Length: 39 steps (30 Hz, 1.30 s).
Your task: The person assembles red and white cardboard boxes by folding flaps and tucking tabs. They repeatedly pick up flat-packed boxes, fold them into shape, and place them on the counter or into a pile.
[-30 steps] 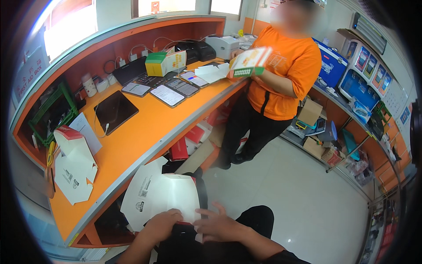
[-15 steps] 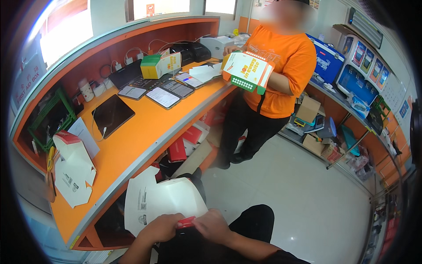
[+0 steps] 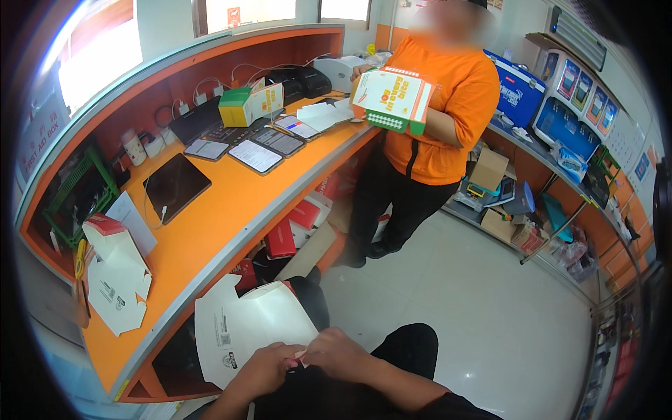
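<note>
A partly folded cardboard box point(image 3: 255, 318), white with small dark print and a bit of red, rests over my lap below the counter edge. My left hand point(image 3: 269, 365) grips its near edge with the fingers bent. Close beside it, my right hand point(image 3: 339, 355) pinches a small red-and-white flap of the same box. The fingertips of both hands nearly meet there, and they cover most of the flap. Another box blank point(image 3: 119, 290), white with a red end, lies on the counter to the left.
Phones point(image 3: 256, 155), a dark tablet point(image 3: 177, 187) and a green-yellow box point(image 3: 252, 105) lie on the orange counter point(image 3: 203, 241). A person in an orange shirt point(image 3: 448, 91) stands beyond it, holding a colourful box point(image 3: 393, 100). Red boxes point(image 3: 281, 239) sit under the counter; a shelf point(image 3: 483, 210) holds cartons.
My hands have drawn closer together at the flap, which now looks bent, and the box has shifted slightly left. The other person's box has tilted and moved a little.
</note>
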### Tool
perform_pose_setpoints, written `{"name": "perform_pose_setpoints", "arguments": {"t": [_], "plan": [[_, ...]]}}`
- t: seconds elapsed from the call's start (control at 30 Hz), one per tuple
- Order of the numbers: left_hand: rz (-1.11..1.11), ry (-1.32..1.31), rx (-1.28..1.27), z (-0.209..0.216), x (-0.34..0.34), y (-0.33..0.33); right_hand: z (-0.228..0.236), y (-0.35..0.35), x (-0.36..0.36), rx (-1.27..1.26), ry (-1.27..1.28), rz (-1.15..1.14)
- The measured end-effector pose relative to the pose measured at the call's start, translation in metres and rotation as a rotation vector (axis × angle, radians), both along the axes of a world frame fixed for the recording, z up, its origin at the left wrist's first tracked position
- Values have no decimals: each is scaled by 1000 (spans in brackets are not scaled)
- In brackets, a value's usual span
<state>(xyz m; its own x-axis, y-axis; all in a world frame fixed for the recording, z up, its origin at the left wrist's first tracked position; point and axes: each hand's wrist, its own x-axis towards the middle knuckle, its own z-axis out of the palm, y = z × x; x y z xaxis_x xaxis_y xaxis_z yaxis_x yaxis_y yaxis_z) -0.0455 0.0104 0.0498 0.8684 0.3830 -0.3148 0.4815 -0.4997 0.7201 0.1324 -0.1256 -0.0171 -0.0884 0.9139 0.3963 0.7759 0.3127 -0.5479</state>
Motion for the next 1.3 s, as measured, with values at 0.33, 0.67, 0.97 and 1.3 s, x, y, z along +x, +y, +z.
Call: {"name": "perform_pose_setpoints", "arguments": {"t": [0.33, 0.67, 0.97, 1.3], "plan": [[29, -125, -24, -4, -15, 0, 12, 13, -15, 192, 17, -87], [543, -672, -597, -1, -21, -16, -7, -14, -39, 400, 318, 36], [684, -962, -1069, 8, -3, -32, 11, -6, -28, 539, 38, -43], [602, -1034, -903, 6, -9, -20, 0, -23, -33, 587, 738, -12]]}}
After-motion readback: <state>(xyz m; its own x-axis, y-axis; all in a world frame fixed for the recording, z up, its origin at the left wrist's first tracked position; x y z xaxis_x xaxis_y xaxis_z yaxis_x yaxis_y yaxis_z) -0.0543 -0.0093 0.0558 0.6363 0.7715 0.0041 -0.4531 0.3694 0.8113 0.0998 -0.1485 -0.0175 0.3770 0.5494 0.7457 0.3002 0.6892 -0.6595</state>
